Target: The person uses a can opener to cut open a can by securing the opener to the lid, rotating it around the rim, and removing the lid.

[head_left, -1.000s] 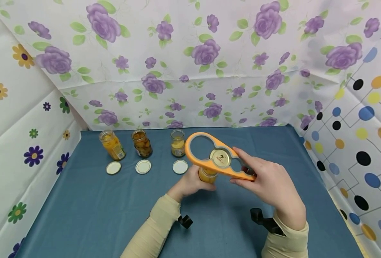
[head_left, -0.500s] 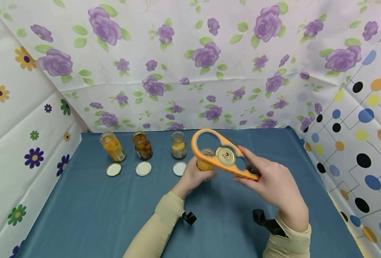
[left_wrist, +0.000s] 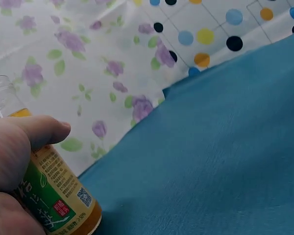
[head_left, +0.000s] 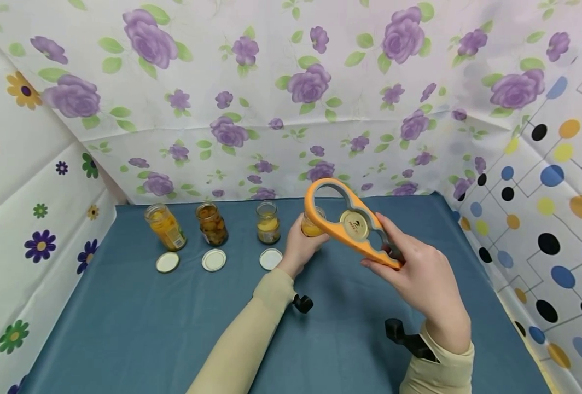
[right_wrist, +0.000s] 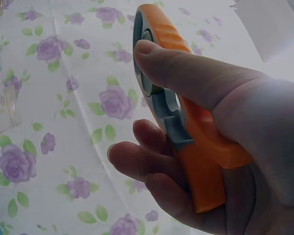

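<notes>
My left hand (head_left: 301, 245) grips a lidless glass jar (left_wrist: 63, 196) of yellow-orange contents around its side. A green and cream label shows on it in the left wrist view, where its base looks close to the blue cloth. To the right, my right hand (head_left: 426, 276) holds an orange and grey jar opener (head_left: 341, 235) by its narrow end, thumb on one face and fingers behind. A gold lid (head_left: 355, 225) sits in the opener's middle opening. In the head view the opener's large ring partly overlaps the held jar.
Three open glass jars stand left of my hands: an orange-filled jar (head_left: 167, 227), a brown-filled jar (head_left: 212, 225) and a yellow-filled jar (head_left: 268, 225). White-sided lids (head_left: 214, 260) lie before them on the blue cloth (head_left: 123, 328). Patterned curtains (head_left: 271, 82) enclose the back and sides.
My left hand has carried the jar away from me toward the row of jars. The opener, with the gold lid in it, has come off the jar and shifted right and upward.
</notes>
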Demonstrator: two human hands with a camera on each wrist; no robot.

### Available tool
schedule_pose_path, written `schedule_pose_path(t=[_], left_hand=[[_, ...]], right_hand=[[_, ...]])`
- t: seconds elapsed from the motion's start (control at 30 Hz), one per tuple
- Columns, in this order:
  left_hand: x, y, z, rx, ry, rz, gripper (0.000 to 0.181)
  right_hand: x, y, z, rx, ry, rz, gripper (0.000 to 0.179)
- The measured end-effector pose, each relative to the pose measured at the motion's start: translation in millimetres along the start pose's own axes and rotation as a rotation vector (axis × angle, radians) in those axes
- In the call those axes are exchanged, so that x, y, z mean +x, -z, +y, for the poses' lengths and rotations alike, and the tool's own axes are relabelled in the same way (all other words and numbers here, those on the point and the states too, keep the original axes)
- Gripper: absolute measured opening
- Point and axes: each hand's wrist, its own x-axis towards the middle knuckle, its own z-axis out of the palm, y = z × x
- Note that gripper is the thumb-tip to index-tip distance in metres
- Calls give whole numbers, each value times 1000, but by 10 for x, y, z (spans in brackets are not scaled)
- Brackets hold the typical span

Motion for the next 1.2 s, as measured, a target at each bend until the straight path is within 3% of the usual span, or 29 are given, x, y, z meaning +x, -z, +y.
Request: schedule_pose_path(t=[0.33, 0.57, 0.77, 1.03, 1.2], left_hand=[[209, -103, -35, -6, -37, 33, 38], [257, -116, -50, 26, -72, 18, 29], [254, -109, -55, 77, -62, 43, 29], [222, -123, -29, 83, 2, 96, 57], [172, -100, -56, 105, -16, 72, 77]], right_hand=[[-5, -3, 12, 10, -9, -14, 91], [-18, 11, 18, 4, -10, -20, 92], [-5, 7, 18, 9, -1, -40, 91], [-5, -7, 1, 13, 20, -55, 92], [-14, -10, 5, 11, 19, -59, 91]])
